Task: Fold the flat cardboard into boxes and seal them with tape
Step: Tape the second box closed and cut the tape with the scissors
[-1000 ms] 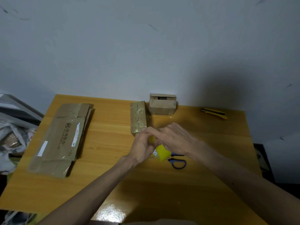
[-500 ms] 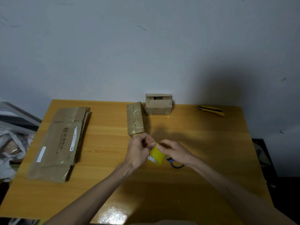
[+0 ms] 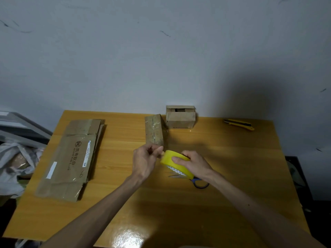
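Tape roll (image 3: 176, 162), round, yellow, gripped in right hand (image 3: 194, 164), fingers curled over its rim. Left hand (image 3: 145, 161) just beside; thumb and fingertips pinch narrowly at roll's edge. Flat brown cardboard stack (image 3: 71, 158) lies well left of those fingers. Blue-handled scissors (image 3: 199, 183) below right fingers.

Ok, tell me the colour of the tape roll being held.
Yellow. The tape roll shows best in the head view.
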